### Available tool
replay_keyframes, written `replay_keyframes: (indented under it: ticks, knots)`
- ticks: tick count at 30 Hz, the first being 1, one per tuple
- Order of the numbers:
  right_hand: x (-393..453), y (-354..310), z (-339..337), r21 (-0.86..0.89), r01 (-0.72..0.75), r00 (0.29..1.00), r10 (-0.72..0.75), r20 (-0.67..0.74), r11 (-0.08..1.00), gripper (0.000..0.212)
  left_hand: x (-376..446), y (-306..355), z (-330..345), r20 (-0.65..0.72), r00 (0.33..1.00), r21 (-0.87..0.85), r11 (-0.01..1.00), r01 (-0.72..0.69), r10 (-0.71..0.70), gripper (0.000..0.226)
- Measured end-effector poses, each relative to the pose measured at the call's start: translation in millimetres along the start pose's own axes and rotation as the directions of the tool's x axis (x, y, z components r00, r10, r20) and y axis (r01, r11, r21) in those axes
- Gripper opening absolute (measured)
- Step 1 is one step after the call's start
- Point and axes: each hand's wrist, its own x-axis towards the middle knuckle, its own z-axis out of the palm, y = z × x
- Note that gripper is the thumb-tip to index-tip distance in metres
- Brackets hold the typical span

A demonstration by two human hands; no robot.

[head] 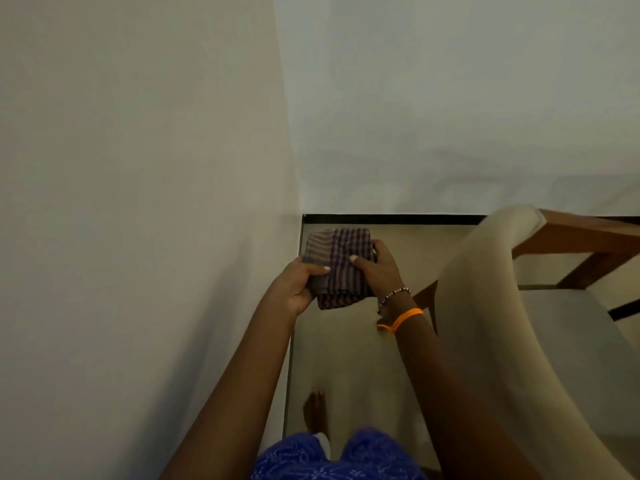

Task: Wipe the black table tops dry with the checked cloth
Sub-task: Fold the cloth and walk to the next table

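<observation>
A: What did the hands do?
B: Left hand (297, 285) & right hand (379, 269) both gripped 1 folded checked cloth (337, 263), up in the air by the wall corner.
A: Else?
B: 1 chair (491, 306) on the right. No boxes.

Checked cloth (337, 268) partly covered by both thumbs, chair (519, 323) cut off at right edge, bare foot (314, 412) blurred, blue garment (332, 457) cropped at bottom edge
</observation>
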Motion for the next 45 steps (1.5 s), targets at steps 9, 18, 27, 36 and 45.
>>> replay_keyframes:
  ticks: [9,18,27,36,45]
  knots:
    - [180,-31,-45,0.153,-0.058,0.979,0.087,-0.186,0.986,0.028,167,82,81,0.133,0.986,0.067,0.994,0.09,-0.098,0.039]
    - [361,-64,-185,0.385,-0.031,0.906,0.189,-0.38,0.922,0.021,352,153,269,0.28,0.92,0.373,0.914,0.161,-0.276,0.038]
    - [418,-18,-336,0.607,0.094,0.583,0.451,-0.676,0.789,0.01,460,100,465,0.414,0.726,0.708,0.696,0.123,-0.549,0.034]
    - [461,26,-515,0.605,0.244,0.191,0.574,-0.796,0.757,0.018,540,-6,692,0.385,0.562,0.901,0.429,-0.058,-0.732,0.032]
    - [428,62,-671,0.521,0.398,-0.247,0.635,-0.732,0.755,0.016,518,-129,870,0.247,0.317,0.964,0.197,-0.181,-0.916,0.032]
